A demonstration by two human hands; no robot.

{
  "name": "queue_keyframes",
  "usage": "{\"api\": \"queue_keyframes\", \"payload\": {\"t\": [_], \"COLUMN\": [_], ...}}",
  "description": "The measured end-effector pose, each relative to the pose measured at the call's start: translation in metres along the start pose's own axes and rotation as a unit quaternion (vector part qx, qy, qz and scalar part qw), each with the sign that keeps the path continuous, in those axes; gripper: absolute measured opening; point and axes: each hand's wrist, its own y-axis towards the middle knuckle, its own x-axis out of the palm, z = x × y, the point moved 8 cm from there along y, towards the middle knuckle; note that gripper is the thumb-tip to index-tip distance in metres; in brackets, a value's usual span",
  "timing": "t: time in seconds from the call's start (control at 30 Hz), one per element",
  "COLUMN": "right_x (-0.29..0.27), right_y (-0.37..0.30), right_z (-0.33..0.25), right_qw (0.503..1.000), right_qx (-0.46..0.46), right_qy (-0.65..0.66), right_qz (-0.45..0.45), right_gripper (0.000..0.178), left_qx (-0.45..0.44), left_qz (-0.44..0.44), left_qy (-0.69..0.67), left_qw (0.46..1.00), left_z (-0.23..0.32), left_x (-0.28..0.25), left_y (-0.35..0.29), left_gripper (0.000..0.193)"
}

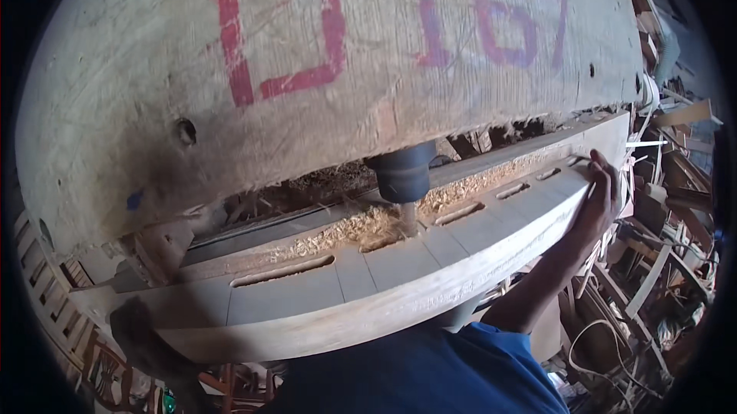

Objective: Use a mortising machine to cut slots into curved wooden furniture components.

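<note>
A long pale wooden beam (399,268) lies across the view, its top face marked with pencil lines and cut with several long rounded slots (284,270). Above its middle, a dark drill chuck (404,172) holds a bit (408,218) that meets the beam at one slot, among wood shavings (353,231). My right hand (603,191) grips the beam's right end, fingertips over the top edge. At the left end my left hand (138,333), in deep shadow, is closed around the front edge; its fingers underneath are hidden.
A large wooden panel (307,53) with red painted marks overhangs the beam and hides the upper machine. A small wood block (163,247) stands behind the beam's left part. Heaped wood offcuts (652,260) lie at right. Slatted wooden pieces (54,283) stand at left.
</note>
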Motion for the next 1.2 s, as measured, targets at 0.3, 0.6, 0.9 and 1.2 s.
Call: {"api": "queue_keyframes", "payload": {"t": [0.3,0.6,0.9,1.2], "right_x": [-0.017,-0.002,-0.016,0.009], "right_y": [0.007,0.0,0.027,-0.009], "right_z": [0.033,-0.001,0.042,0.026], "right_qw": [0.998,0.997,0.999,0.992], "right_qx": [0.047,-0.014,-0.025,-0.094], "right_qy": [-0.04,-0.076,0.007,-0.08], "right_qz": [0.012,-0.019,-0.038,-0.024], "right_gripper": [0.041,0.043,0.038,0.028], "left_qx": [0.0,-0.017,-0.027,0.024], "left_qz": [-0.022,-0.025,-0.018,0.057], "left_qy": [0.005,-0.02,-0.049,-0.01], "left_qw": [1.0,0.999,0.998,0.998], "left_z": [0.013,0.006,0.033,0.0], "left_x": [0.006,-0.004,0.008,-0.001], "left_y": [0.016,0.012,0.029,0.0], "left_gripper": [0.095,0.093,0.09,0.129]}}
